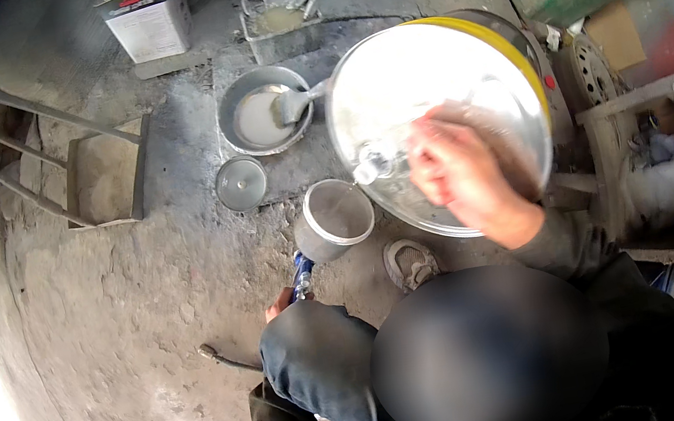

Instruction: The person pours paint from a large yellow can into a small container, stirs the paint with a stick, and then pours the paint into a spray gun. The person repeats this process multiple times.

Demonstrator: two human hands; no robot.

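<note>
Low by my left knee, my left hand (278, 303) is closed around the handle of a blue and silver tool (301, 275), which looks like a spray gun. An uncovered grey cup (319, 235) sits at its upper end, its opening facing up. My right hand (466, 177) is blurred and curled over the shiny round top of a drum (372, 99); whatever lies in its fingers cannot be made out. Near those fingers, a pale spout-like fitting (367, 169) stands at the drum top's edge, close beside the cup's rim.
Left of the drum, a metal basin (234, 125) holds whitish liquid and a wide brush (296, 106). A round grey lid (242, 183) lies below it. Farther off are a square can (149, 28) and a metal-framed cart (104, 178). A hose end (211, 352) rests on the floor; shelving (646, 100) stands right.
</note>
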